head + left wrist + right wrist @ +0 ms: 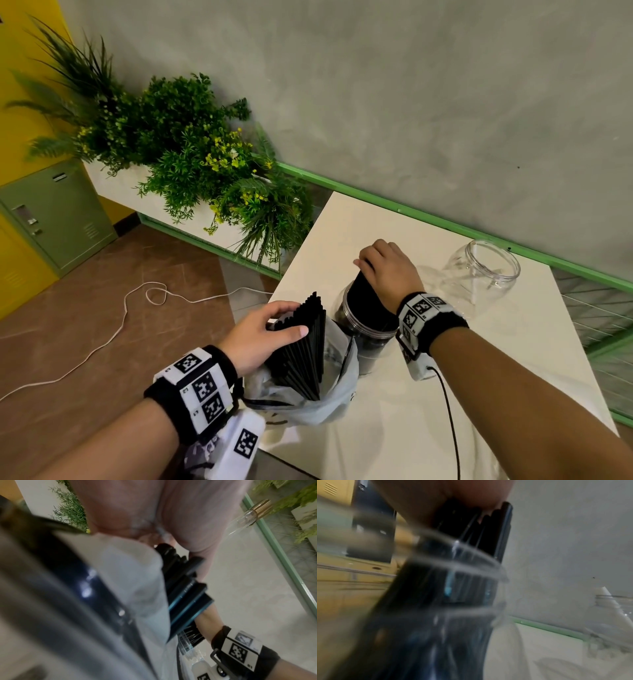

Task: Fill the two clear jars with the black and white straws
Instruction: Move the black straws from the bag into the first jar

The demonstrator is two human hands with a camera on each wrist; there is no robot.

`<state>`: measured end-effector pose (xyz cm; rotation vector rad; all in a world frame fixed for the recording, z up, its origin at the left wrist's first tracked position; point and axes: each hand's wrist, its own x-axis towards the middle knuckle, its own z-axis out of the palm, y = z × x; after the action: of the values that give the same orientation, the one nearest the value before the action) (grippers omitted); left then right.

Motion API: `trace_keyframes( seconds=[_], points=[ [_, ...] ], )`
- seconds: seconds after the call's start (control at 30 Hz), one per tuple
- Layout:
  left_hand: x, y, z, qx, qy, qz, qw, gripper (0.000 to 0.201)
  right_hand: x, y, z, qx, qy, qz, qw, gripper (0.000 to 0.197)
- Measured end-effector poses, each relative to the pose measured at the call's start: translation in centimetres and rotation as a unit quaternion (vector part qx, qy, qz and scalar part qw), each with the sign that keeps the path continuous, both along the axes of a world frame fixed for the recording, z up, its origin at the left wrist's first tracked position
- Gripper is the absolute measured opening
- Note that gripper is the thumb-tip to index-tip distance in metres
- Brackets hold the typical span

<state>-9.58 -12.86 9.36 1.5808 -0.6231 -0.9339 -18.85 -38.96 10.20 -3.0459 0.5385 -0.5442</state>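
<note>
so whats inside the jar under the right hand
Black straws stand packed in the near jar, their tops sticking above the rim. The right hand covers the straw tips, and how far down the straws reach is hidden by their own dark mass.

Your near clear jar (pixel 368 329), frame centre, stands upright packed with black straws (pixel 368 291). The second jar (pixel 486 270), upper right, stands upright, unfilled. More black straws (pixel 305 349) stand fanned in the bag, lower centre.

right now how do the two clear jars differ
The near jar is packed with black straws that stick out of its mouth; the far jar holds nothing. The right hand rests on the near jar's straws; nothing touches the far jar. The near jar looks dark, the far one see-through. Both stand upright, lidless, on the white table.
</note>
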Motion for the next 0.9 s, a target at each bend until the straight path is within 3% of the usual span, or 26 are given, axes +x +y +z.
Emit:
trace_keyframes(
  seconds=[0.1, 0.17, 0.3, 0.43, 0.53, 0.67, 0.9],
  points=[
    [-0.1, 0.1, 0.0, -0.002, -0.007, -0.002, 1.0, 0.037, 0.5, -0.9, 0.3, 0.042, 0.115, -0.055, 0.991, 0.034],
    [-0.1, 0.0, -0.1, -0.002, -0.009, -0.003, 1.0, 0.036, 0.7, -1.1, 0.6, 0.094, 0.137, -0.068, 0.984, 0.036],
    [-0.1, -0.1, -0.1, -0.002, -0.012, -0.002, 1.0, 0.035, -0.1, -0.9, 1.2, 0.11, 0.098, -0.061, 0.987, 0.038],
    [0.0, 0.0, -0.1, -0.003, -0.012, -0.004, 1.0, 0.035, -3.5, -0.4, 1.1, 0.143, 0.011, -0.042, 0.989, 0.056],
    [0.0, 0.1, -0.2, -0.004, -0.009, -0.004, 1.0, 0.035, -6.7, 0.1, -0.2, 0.101, -0.047, -0.006, 0.994, 0.058],
    [0.2, 0.1, -0.1, 0.0, -0.015, -0.004, 1.0, 0.035, -7.2, -0.1, -2.2, 0.03, 0.062, 0.019, 0.997, 0.059],
    [0.0, -0.1, 0.0, -0.003, -0.009, -0.003, 1.0, 0.033, -3.1, -0.9, -1.4, 0.043, 0.124, 0.016, 0.991, 0.058]
  ],
)
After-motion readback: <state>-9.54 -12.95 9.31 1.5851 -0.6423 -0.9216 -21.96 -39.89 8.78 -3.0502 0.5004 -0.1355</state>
